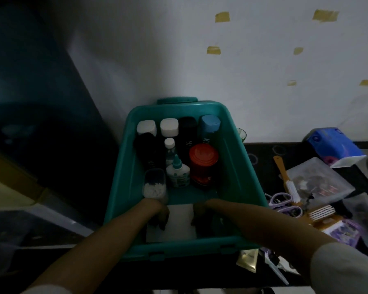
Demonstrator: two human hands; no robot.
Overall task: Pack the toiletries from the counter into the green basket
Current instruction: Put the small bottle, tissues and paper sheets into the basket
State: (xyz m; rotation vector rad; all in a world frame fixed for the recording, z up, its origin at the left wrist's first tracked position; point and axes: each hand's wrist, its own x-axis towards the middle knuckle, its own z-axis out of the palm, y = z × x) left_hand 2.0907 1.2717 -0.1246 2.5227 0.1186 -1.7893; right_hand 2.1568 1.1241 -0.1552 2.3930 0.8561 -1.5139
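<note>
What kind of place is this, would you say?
Likely a home bathroom or dressing corner: a green basket of toiletry bottles on a dark counter, with a hairbrush and tissue pack beside it.

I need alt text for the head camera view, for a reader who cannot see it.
Both hands, left hand and right hand, hold a flat white item by its sides at the near end of the green basket. Bottles and a red-lidded jar stand at its far end; a hairbrush and scissors lie on the dim counter to the right.
</note>
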